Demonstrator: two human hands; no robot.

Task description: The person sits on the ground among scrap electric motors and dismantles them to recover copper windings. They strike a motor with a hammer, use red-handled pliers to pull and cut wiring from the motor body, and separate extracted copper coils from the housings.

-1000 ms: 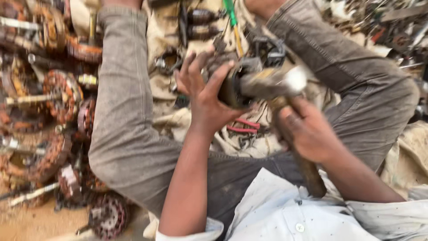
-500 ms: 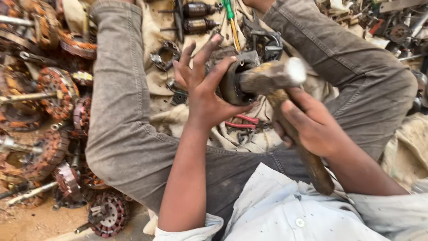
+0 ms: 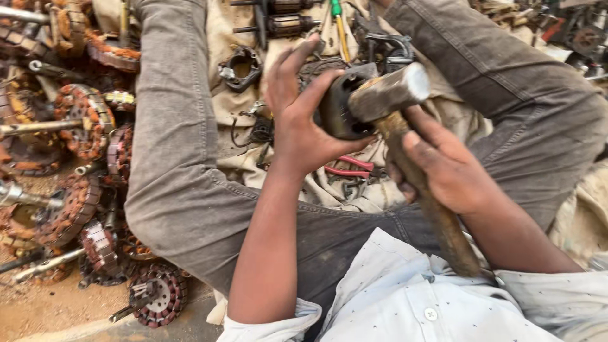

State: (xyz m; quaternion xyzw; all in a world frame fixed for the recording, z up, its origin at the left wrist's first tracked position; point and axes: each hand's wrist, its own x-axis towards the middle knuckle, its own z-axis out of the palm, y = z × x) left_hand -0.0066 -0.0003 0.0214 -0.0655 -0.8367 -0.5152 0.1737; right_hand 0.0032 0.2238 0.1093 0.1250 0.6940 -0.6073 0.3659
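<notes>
My left hand (image 3: pixel 297 120) holds a dark round motor housing (image 3: pixel 335 111) from its left side, fingers spread over its rim. A hammer (image 3: pixel 405 152) with a steel head and a worn wooden handle is gripped in my right hand (image 3: pixel 443 164). The hammer's head (image 3: pixel 389 92) rests against the housing's open face. Both hands are above a dirty cloth (image 3: pixel 234 69) between my legs in grey trousers.
Red-handled pliers (image 3: pixel 348 168) lie on the cloth under the hands. Motor armatures (image 3: pixel 282 25) and a green-handled screwdriver (image 3: pixel 339 25) lie at the top. Several copper-wound motor stators (image 3: pixel 76 120) are piled on the sandy ground at left. More metal scrap (image 3: pixel 570 31) fills the upper right.
The hammer's head has come down against the motor housing. My left hand's fingers have shifted on the housing, and the view has drawn closer.
</notes>
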